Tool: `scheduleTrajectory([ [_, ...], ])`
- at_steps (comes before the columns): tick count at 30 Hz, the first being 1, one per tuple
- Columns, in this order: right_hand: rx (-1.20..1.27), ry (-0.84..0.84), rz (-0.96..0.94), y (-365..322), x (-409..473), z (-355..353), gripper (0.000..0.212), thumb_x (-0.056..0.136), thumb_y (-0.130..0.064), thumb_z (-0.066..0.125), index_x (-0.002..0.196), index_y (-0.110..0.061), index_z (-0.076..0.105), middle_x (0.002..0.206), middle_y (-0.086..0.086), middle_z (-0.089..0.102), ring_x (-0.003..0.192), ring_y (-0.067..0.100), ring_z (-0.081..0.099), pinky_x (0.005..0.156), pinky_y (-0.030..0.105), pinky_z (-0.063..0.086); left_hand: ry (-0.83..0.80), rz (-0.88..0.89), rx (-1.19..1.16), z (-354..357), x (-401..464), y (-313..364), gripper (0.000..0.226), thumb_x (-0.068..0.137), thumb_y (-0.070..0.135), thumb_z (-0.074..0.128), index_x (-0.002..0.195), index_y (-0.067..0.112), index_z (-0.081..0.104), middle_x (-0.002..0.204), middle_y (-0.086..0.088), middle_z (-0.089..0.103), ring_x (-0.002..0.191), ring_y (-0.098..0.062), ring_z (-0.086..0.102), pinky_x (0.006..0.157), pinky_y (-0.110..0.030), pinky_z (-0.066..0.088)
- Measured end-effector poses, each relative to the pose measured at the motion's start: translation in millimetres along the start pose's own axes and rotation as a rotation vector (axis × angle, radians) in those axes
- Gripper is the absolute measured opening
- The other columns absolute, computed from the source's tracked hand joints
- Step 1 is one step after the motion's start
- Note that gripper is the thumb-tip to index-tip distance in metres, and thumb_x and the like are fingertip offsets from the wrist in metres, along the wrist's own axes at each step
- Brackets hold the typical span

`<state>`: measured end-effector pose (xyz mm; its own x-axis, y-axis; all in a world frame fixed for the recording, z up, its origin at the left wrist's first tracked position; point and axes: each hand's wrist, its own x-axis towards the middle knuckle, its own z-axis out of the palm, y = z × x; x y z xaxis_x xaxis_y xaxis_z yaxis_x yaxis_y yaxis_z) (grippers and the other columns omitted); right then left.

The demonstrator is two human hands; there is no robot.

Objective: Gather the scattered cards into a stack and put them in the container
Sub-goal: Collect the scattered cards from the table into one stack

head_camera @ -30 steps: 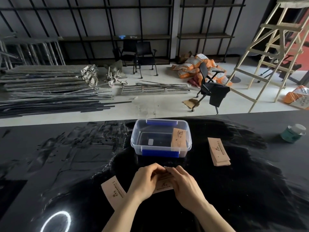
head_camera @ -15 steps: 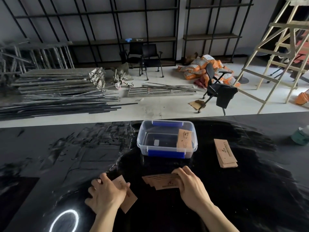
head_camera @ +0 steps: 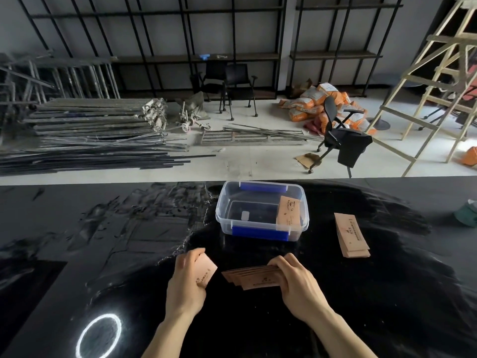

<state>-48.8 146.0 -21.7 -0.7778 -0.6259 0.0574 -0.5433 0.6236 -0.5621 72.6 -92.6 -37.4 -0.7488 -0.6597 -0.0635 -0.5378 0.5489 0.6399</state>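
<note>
My left hand point(head_camera: 187, 282) holds one brown card point(head_camera: 206, 273), lifted off the black table point(head_camera: 77, 241) and tilted. My right hand point(head_camera: 296, 282) grips a fanned bunch of brown cards point(head_camera: 251, 277) just to the right of it, low over the table. Behind both hands stands a clear plastic container point(head_camera: 262, 210) with blue clips, open, with a card in the container point(head_camera: 289, 213) leaning against its right inner wall. A small pile of cards point(head_camera: 351, 235) lies on the table to the right of the container.
A green-and-white tub point(head_camera: 467, 211) sits near the table's right edge. A bright ring of light point(head_camera: 99, 335) reflects on the table at the front left. Beyond the far edge are metal poles, chairs, orange sacks and a wooden ladder on the floor.
My left hand left the bunch, reached left to the single card on the table, picked it up and brought it back toward the bunch. My right hand kept hold of the fanned cards.
</note>
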Motion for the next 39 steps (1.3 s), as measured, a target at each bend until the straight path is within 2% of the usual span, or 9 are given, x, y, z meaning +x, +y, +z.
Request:
scheduleTrajectory([
  [3,-0.013,-0.008,-0.002,-0.6,-0.9,0.1,0.025,0.101,-0.016,0.06,0.124,-0.026,0.061,0.109,-0.006,0.055,0.083,0.011,0.059,0.063,0.019,0.047,0.0,0.113,-0.032,-2.4,8.1,6.2,0.092,0.076,-0.016,0.069,0.132,0.054,0.044,0.121,0.024,0.06,0.091,0.001,0.063,0.066,-0.013,0.046],
  [9,-0.01,-0.001,-0.004,-2.7,-1.3,-1.1,0.023,0.101,-0.017,0.057,0.121,-0.027,0.061,0.11,-0.008,0.06,0.091,0.012,0.06,0.068,0.024,0.051,-0.199,0.253,-0.136,6.0,18.9,43.9,0.067,0.088,-0.01,0.059,0.12,0.049,0.057,0.108,0.021,0.074,0.101,-0.001,0.071,0.088,-0.026,0.058],
  [13,-0.014,0.002,0.01,-4.3,-1.2,-2.7,0.026,0.096,-0.015,0.058,0.119,-0.027,0.061,0.112,-0.011,0.069,0.1,0.015,0.062,0.078,0.034,0.055,-0.369,0.306,-0.112,18.3,17.0,63.6,0.049,0.089,0.009,0.062,0.115,0.049,0.058,0.101,0.034,0.074,0.097,0.008,0.071,0.09,-0.022,0.056],
  [16,-0.015,0.004,0.021,-4.4,-1.3,-1.6,0.026,0.095,-0.014,0.059,0.116,-0.028,0.06,0.109,-0.01,0.071,0.099,0.015,0.062,0.076,0.032,0.054,-0.45,0.33,-0.041,23.6,12.9,72.3,0.051,0.077,0.029,0.08,0.116,0.05,0.054,0.099,0.029,0.074,0.095,0.009,0.07,0.087,-0.016,0.055],
  [22,0.007,-0.001,0.014,-2.8,-2.1,-3.6,0.028,0.094,-0.015,0.06,0.118,-0.029,0.059,0.114,-0.011,0.07,0.103,0.015,0.062,0.08,0.033,0.055,-0.363,0.412,0.266,28.0,5.5,87.8,0.037,0.081,0.025,0.074,0.107,0.044,0.056,0.092,0.018,0.073,0.082,-0.002,0.07,0.076,-0.027,0.059],
  [25,0.021,0.025,0.017,1.6,-5.2,-7.5,0.03,0.094,-0.015,0.058,0.12,-0.031,0.058,0.117,-0.011,0.068,0.106,0.015,0.061,0.082,0.035,0.056,-0.362,0.422,0.314,32.1,4.3,96.5,0.032,0.083,0.026,0.071,0.105,0.045,0.056,0.088,0.019,0.073,0.08,-0.004,0.07,0.071,-0.024,0.055],
  [29,0.071,0.154,0.049,19.8,-7.7,-25.4,0.044,0.09,-0.019,0.062,0.13,-0.034,0.055,0.122,-0.012,0.065,0.105,0.011,0.063,0.083,0.032,0.057,-0.358,0.367,0.263,41.5,5.8,122.4,0.036,0.079,0.025,0.072,0.106,0.045,0.059,0.087,0.019,0.075,0.082,-0.004,0.073,0.076,-0.028,0.058],
  [35,0.203,0.416,0.242,68.4,-11.8,-70.4,0.049,0.089,-0.019,0.074,0.133,-0.028,0.055,0.113,-0.013,0.07,0.095,0.005,0.069,0.08,0.03,0.06,-0.451,0.197,-0.139,81.9,0.0,178.4,0.03,0.074,0.036,0.087,0.097,0.037,0.069,0.081,0.018,0.079,0.073,0.0,0.076,0.072,-0.028,0.064],
  [39,0.295,0.499,0.433,102.8,-12.8,-94.2,0.045,0.088,-0.023,0.08,0.126,-0.031,0.059,0.095,-0.01,0.072,0.082,0.006,0.071,0.074,0.034,0.064,-0.487,-0.079,-0.416,116.2,-1.0,215.9,0.039,0.079,0.023,0.086,0.112,0.03,0.068,0.105,0.003,0.075,0.095,-0.016,0.072,0.08,-0.036,0.063],
])
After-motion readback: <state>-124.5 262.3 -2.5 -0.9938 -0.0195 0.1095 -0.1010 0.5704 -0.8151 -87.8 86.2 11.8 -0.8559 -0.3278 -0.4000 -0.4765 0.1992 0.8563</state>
